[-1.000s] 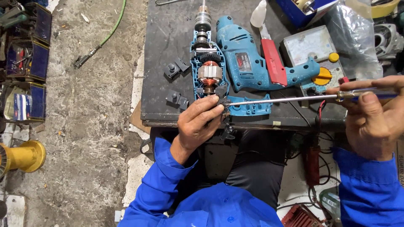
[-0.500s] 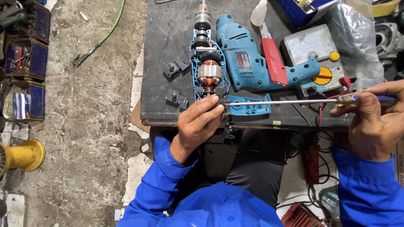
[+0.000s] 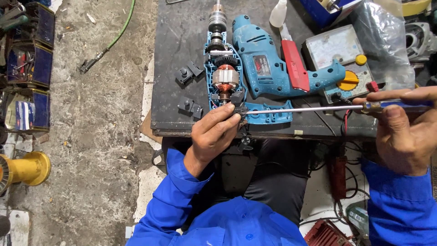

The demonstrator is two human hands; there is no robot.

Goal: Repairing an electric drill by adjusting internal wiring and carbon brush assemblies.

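- Far left: blue bins (image 3: 34, 68) along the floor edge, yellow spool (image 3: 27, 168) near left on the concrete floor (image 3: 100, 136).
- Green cable (image 3: 119, 29) runs across the floor, ending in a dark plug.
- Dark surface (image 3: 182, 32) starts mid-frame; small black plastic parts (image 3: 187, 75) lie on its left side, another pair (image 3: 189, 107) nearer.
- Opened drill half (image 3: 223, 77) lies lengthwise on the surface, chuck far, copper-wound armature exposed, blue shell around it.
- Left hand (image 3: 214, 136) at the near end of the opened drill half, grip pinching a small black part (image 3: 236, 101) against the shell.
- Second blue drill housing (image 3: 268, 68) just right of it, red trigger piece alongside.
- Long screwdriver (image 3: 314, 109) lies crosswise, tip at the black part by the left fingers, shaft running right over the surface's near edge.
- Grey meter (image 3: 337, 50) with yellow dial, far right of the drill housing.
- Right hand (image 3: 405, 136) at the right edge, grip closed around the screwdriver's blue handle, thumb on top.
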